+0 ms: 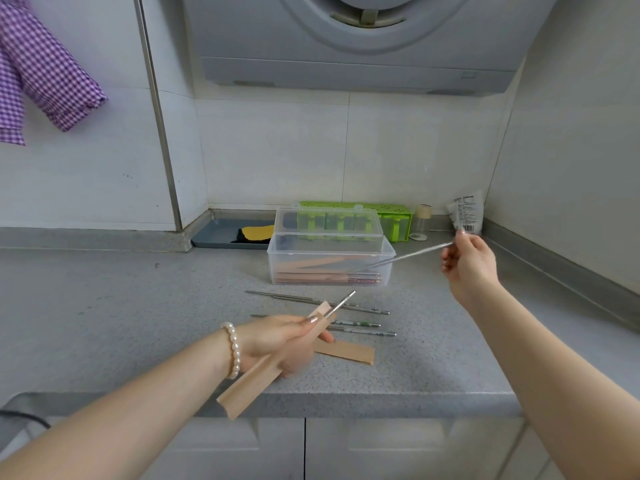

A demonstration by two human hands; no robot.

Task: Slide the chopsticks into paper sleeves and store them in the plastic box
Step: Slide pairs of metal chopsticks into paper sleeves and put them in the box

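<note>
My left hand point(280, 341) grips a brown paper sleeve point(249, 386) with one metal chopstick point(341, 303) poking out of its top end. My right hand point(467, 265) is raised to the right of the clear plastic box point(329, 251) and pinches the end of a second metal chopstick point(405, 258), which slants down toward the box. The box stands open with its lid up; sleeved chopsticks lie inside. Several loose metal chopsticks point(318, 301) lie on the grey counter in front of the box. Another empty paper sleeve point(349, 351) lies flat beside my left hand.
A green holder point(394, 216) stands behind the box, with a small jar point(420, 223) and a white packet point(465, 211) to its right. A grey tray point(214, 233) with a yellow cloth sits at back left. Range hood overhead; a purple checked cloth hangs at left.
</note>
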